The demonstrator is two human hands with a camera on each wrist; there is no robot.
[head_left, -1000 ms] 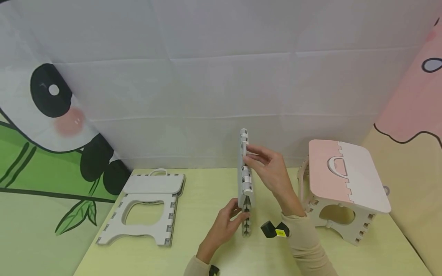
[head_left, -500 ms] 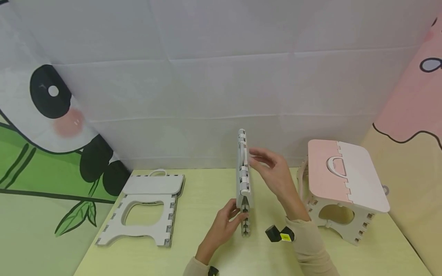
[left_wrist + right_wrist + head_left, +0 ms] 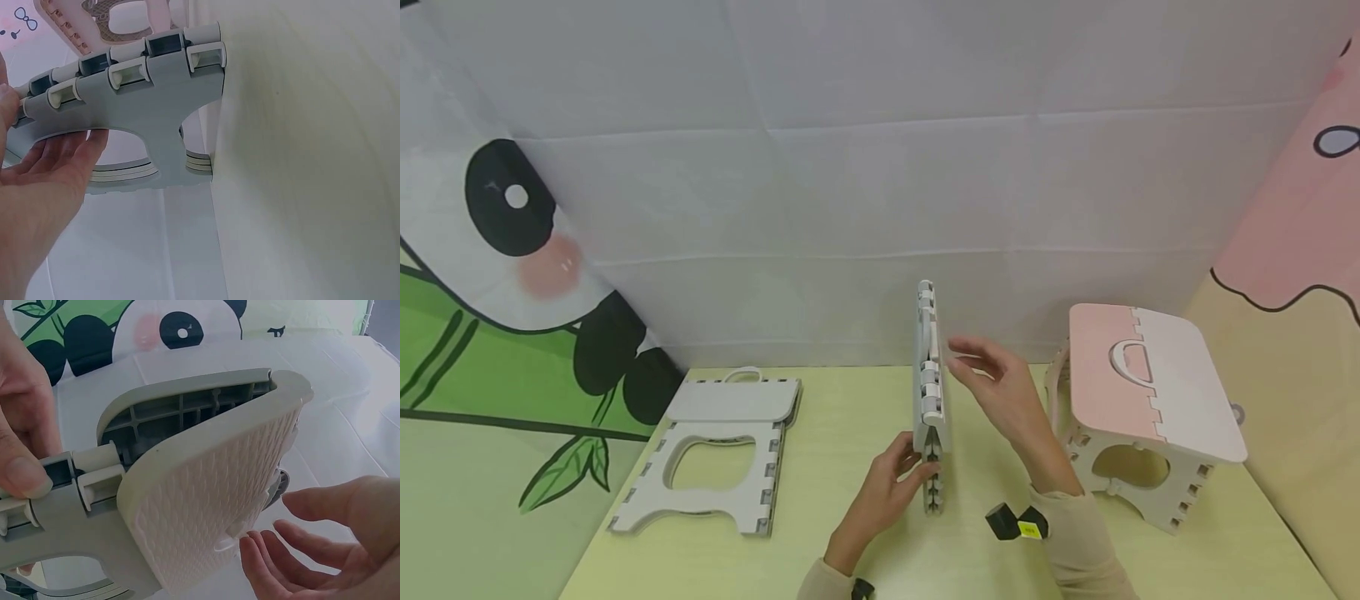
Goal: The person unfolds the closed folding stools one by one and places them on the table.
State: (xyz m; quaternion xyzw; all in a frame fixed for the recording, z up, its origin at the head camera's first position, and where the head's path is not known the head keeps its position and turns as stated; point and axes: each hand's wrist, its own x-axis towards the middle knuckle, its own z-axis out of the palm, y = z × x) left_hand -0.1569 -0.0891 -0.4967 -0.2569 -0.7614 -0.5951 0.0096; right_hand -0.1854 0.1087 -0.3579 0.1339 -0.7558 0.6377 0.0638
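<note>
A folded white-and-grey step stool (image 3: 930, 400) stands on edge in the middle of the table, its narrow side toward the head camera. My left hand (image 3: 883, 492) grips its lower leg part, thumb on the hinged edge and fingers through the cut-out, as the left wrist view shows. The textured seat panel (image 3: 200, 494) is folded down over the legs in the right wrist view. Just right of the stool, my right hand (image 3: 998, 385) holds nothing, its fingers loosely bent, fingertips close to the seat's handle side.
Another folded white stool (image 3: 718, 492) lies flat at the left of the table (image 3: 850, 575). An unfolded pink-and-white stool (image 3: 1195, 375) stands at the right. A white cloth backdrop (image 3: 865, 192) rises behind the table's far edge.
My right hand has let go of the stool's upper edge and drawn back a little to the right. The left hand keeps its grip; the stool shifted very slightly left.
</note>
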